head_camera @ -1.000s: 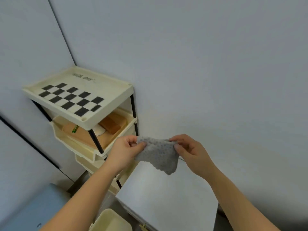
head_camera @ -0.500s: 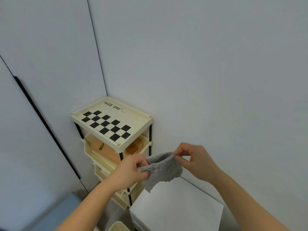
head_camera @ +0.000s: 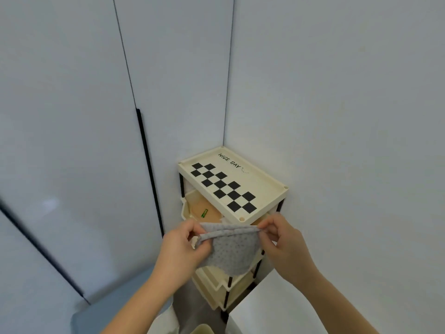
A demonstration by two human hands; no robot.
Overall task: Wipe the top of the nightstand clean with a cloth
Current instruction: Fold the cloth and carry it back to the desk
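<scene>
A grey dotted cloth (head_camera: 232,251) hangs between my two hands in front of the cream tiered nightstand (head_camera: 262,186), whose top carries a black checker pattern and the words "NICE DAY". My left hand (head_camera: 183,251) pinches the cloth's left top corner. My right hand (head_camera: 284,244) pinches the right top corner. Both hands sit just below the near edge of the nightstand's top, and the cloth does not touch it. The cloth hides part of the lower shelves.
The nightstand stands in a corner between white walls. Its second shelf holds a brown item and a small green battery (head_camera: 204,213). A white surface (head_camera: 277,307) lies at the lower right, a cream bin (head_camera: 204,330) at the bottom edge, and a grey-blue surface (head_camera: 115,307) at the lower left.
The view has swung so the nightstand now sits centre-right and closer. My hands have carried the cloth from above the white surface to just in front of the nightstand, spread wider.
</scene>
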